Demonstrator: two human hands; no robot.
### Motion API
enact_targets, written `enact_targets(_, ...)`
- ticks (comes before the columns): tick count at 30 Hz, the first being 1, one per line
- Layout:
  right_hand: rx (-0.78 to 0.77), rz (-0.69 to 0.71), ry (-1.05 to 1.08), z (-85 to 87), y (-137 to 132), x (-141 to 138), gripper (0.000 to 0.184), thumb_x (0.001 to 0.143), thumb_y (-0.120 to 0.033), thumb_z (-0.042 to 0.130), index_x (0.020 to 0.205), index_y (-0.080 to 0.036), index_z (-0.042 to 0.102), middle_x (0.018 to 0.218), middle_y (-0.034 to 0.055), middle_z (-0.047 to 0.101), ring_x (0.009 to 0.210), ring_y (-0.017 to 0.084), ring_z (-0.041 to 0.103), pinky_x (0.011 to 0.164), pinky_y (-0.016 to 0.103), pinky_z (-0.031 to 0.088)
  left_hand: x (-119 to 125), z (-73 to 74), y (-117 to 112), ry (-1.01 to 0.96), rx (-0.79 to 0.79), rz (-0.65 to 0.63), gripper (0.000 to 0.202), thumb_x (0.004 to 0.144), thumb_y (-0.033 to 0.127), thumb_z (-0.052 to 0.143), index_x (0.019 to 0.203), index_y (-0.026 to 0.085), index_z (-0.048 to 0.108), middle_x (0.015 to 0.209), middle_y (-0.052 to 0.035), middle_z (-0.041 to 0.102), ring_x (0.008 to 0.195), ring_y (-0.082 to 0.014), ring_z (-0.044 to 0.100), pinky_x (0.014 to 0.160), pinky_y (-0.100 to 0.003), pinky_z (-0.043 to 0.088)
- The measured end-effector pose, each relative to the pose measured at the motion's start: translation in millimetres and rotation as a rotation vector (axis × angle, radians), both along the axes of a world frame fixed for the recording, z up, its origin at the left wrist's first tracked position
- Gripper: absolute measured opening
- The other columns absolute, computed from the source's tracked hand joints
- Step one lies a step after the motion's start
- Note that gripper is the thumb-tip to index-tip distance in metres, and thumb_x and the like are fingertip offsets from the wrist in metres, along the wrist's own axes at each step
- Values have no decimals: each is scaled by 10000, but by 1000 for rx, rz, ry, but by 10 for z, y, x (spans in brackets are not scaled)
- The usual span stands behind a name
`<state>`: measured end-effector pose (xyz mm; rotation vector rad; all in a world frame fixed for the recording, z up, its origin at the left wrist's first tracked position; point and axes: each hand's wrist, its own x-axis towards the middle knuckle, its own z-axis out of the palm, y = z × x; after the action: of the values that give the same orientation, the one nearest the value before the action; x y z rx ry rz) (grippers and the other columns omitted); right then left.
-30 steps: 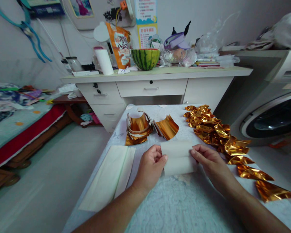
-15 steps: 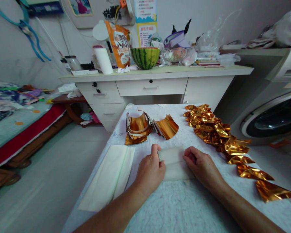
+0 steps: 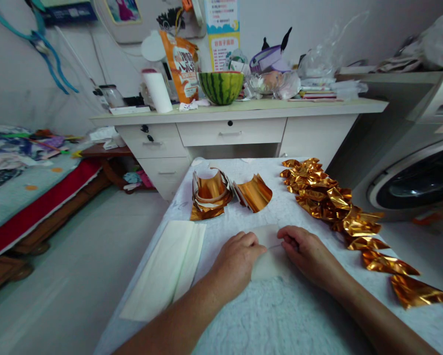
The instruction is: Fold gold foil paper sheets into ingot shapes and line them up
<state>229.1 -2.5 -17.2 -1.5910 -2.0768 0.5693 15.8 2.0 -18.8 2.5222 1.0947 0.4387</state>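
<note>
A small pale sheet of paper [image 3: 268, 268] lies on the table in front of me, a crease line across it. My left hand [image 3: 238, 259] is closed on its left side, fingers curled and thumb pressed to it. Closed at the right edge of the same sheet is my right hand [image 3: 306, 251], with thumb and forefinger pinched together. My palms hide parts of the sheet. To the left lies a stack of longer pale paper [image 3: 166, 268]. Beyond my hands are curved gold foil sheets [image 3: 253, 193] and a banded bundle of gold foil [image 3: 211, 192].
Folded gold foil pieces [image 3: 325, 197] run in a heap down the table's right side. Behind the table stands a white desk [image 3: 231, 129] with a watermelon half [image 3: 221, 88]. A washing machine [image 3: 402, 123] is at right, a bed [image 3: 40, 197] at left.
My left hand has turned over the sheet, its fingers now curled down where the forefinger was raised before. The sheet's left part has shifted slightly; my right hand is almost unchanged.
</note>
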Motion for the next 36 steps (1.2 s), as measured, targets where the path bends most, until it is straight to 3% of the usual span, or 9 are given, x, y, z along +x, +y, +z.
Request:
enact_targets(7, -202, 66, 8, 188, -38, 172, 72, 864, -186, 435, 871, -220, 498, 670, -31, 528, 591, 137, 468, 518, 242, 338, 10, 53, -27, 80, -27, 4, 451, 821, 52, 481, 1205, 272, 570, 1024, -38, 555, 941, -210, 497, 821, -321, 416)
enact_targets(13, -255, 173, -21, 244, -77, 228, 159, 750, -67, 455, 782, -222, 463, 679, -39, 500, 604, 120, 438, 520, 228, 316, 22, 58, -48, 98, -45, 24, 431, 841, 63, 441, 1179, 290, 582, 1004, -34, 528, 916, -203, 471, 795, -308, 402)
enact_targets(18, -220, 267, -50, 234, -145, 239, 293, 686, -97, 578, 946, -218, 517, 932, 21, 568, 807, 169, 521, 692, 276, 423, 17, 91, -41, 78, -80, 27, 426, 855, 73, 437, 1188, 291, 587, 1018, -34, 523, 936, -198, 471, 824, -307, 409)
enact_targets(26, -91, 259, -94, 162, -156, 111, 304, 667, -23, 533, 906, -210, 537, 931, 39, 555, 879, 199, 537, 772, 327, 430, 7, 147, -40, 40, -132, 20, 368, 869, 161, 519, 1213, 272, 586, 1062, -41, 509, 996, -208, 471, 903, -346, 421)
enact_targets(36, 52, 333, -170, 326, -161, 32, 296, 715, -78, 580, 961, -223, 656, 1054, 87, 553, 969, 256, 522, 845, 429, 420, 9, 131, -32, 31, -124, 33, 396, 854, 154, 559, 1224, 293, 586, 1059, -31, 510, 987, -206, 478, 893, -345, 435)
